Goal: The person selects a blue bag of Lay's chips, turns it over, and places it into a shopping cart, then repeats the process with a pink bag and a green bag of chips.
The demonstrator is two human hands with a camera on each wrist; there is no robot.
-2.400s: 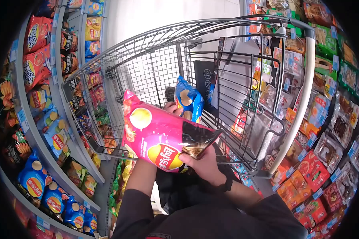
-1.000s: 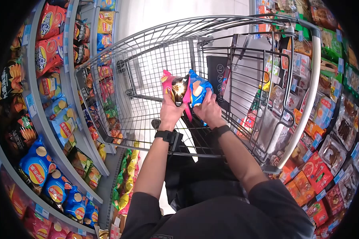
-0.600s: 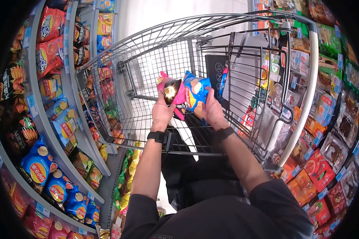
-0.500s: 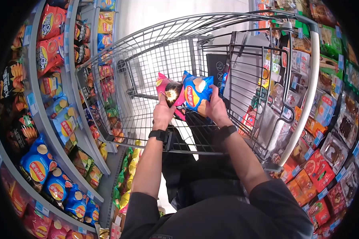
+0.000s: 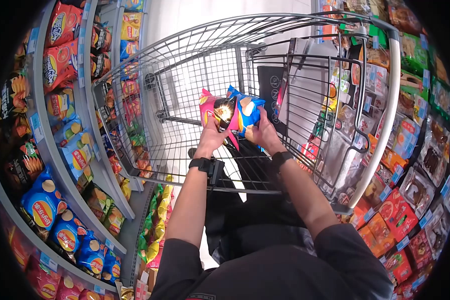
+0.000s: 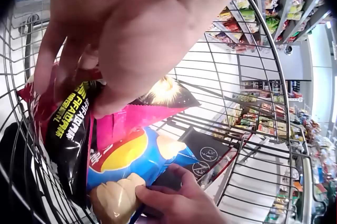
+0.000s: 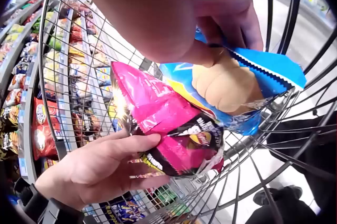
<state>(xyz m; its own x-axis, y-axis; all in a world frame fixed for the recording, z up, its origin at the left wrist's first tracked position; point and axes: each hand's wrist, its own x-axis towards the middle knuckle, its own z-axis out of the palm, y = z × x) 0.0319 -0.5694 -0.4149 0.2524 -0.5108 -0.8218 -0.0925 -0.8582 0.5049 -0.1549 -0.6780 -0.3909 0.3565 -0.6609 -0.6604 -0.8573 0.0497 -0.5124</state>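
Over the wire cart, the left hand (image 5: 211, 137) grips a pink and black chip bag (image 5: 207, 110), thumb on its near side. Beside it the right hand (image 5: 265, 134) pinches a blue chip bag (image 5: 249, 111). The two bags touch side by side inside the cart basket. In the left wrist view, the left hand (image 6: 126, 40) covers part of the pink and black bag (image 6: 71, 140), and the right hand (image 6: 181, 197) holds the edge of the blue bag (image 6: 131, 161). The right wrist view shows the left thumb pressed on the pink bag (image 7: 163, 108).
The cart's pale handle (image 5: 380, 125) stands at the right, with a black box (image 5: 271, 90) and a large grey-white panel (image 5: 305, 85) in the cart. Shelves of chip bags (image 5: 44, 207) line the left; packaged snacks (image 5: 397, 215) fill the right side.
The pink bag, first held large in front of the body, is now down in the cart beside the blue bag. Both hands have lately shifted slightly, and the blue bag has turned.
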